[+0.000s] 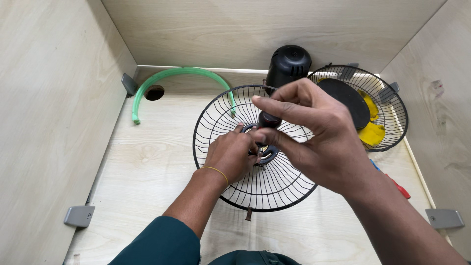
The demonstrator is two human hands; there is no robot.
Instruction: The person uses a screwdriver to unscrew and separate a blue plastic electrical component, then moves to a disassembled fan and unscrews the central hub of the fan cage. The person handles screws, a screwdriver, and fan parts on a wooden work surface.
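- My left hand (229,156) pinched the hub at the centre of the black wire fan guard (255,184) on the wooden table (142,167).
- My right hand (314,135) gripped a small dark piece (269,119) above that hub.
- The black motor (288,65) stood just behind the guard.

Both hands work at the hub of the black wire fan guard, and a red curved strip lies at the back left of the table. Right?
Not quite: the head view shows the curved strip is green, not red. Both the left hand and right hand are at the hub of the black wire fan guard.

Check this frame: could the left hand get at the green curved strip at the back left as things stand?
Probably yes. The left hand rests at the wire fan guard's hub, and only bare wooden tabletop lies between it and the green curved strip.
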